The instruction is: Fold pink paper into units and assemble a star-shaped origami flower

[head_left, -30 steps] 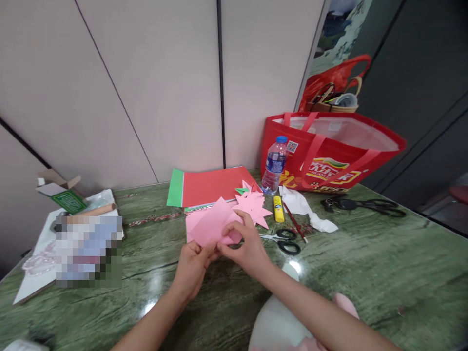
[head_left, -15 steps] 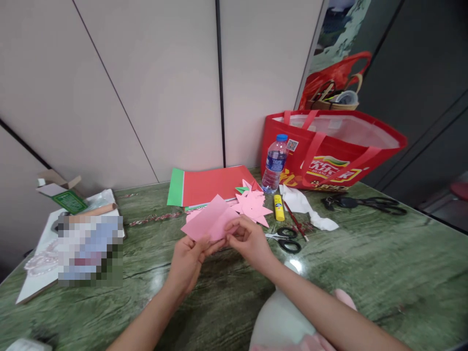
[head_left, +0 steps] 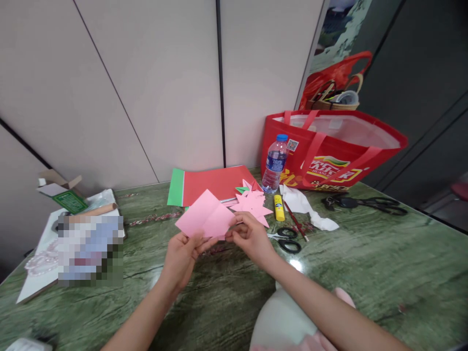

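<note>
A pink sheet of paper (head_left: 206,214) with a crease across it is held up above the table. My left hand (head_left: 185,251) pinches its lower left edge, thumb on top. At the paper's right corner, my right hand (head_left: 250,239) has its fingers closed on the edge; the fingertips partly cover that corner. Just behind lie pink paper star shapes (head_left: 253,207), beside a stack of red paper (head_left: 215,183) and green paper (head_left: 176,187). Black-handled scissors (head_left: 288,241) rest to the right of my right hand, near a yellow glue stick (head_left: 279,208) and a dark red pencil (head_left: 297,223).
A water bottle (head_left: 275,165) stands before a large red shopping bag (head_left: 329,151). White tissue (head_left: 307,204) and larger black scissors (head_left: 376,204) lie to the right. At left are an opened green box (head_left: 69,200) and a white board (head_left: 31,287) on the green marble-patterned table (head_left: 139,248).
The pink paper has shifted slightly left and up and tilted, so its crease and more of its face show. My left hand has moved a little left with it.
</note>
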A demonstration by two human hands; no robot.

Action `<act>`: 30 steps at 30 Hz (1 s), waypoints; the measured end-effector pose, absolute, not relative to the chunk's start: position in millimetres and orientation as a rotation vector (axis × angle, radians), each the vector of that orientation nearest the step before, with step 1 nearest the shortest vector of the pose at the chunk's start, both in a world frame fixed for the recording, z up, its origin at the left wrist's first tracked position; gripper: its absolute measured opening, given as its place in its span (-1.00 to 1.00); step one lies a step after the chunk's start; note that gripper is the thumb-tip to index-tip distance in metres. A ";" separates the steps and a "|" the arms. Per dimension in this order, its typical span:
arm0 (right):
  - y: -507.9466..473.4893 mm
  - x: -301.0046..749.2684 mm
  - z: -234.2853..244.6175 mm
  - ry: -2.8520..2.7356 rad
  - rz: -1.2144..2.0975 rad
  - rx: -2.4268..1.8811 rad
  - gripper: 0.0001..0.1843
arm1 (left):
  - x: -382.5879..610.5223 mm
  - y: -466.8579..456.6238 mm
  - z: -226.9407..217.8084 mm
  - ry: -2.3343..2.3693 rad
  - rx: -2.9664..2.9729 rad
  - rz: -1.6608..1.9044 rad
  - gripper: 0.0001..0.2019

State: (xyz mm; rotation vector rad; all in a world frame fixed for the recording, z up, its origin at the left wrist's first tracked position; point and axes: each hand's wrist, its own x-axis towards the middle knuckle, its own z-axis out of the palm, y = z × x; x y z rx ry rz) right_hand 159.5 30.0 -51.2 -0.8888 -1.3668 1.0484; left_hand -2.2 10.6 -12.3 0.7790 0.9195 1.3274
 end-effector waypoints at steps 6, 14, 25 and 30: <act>33.2 163.2 -48.5 -1.274 0.885 -1.031 -0.63 | -10.4 13.8 -11.9 1.078 0.928 1.115 -0.64; 28.6 158.6 -48.6 -1.243 1.278 -1.112 -0.19 | -5.3 10.4 -16.9 1.195 1.039 1.000 -0.59; 27.8 158.7 -49.8 -1.093 1.477 -0.961 -0.46 | -3.4 9.4 -16.6 0.975 0.976 1.061 -0.67; 26.8 158.0 -50.4 -1.096 1.529 -0.964 -0.51 | 1.1 6.2 -20.8 1.007 0.991 0.988 -0.75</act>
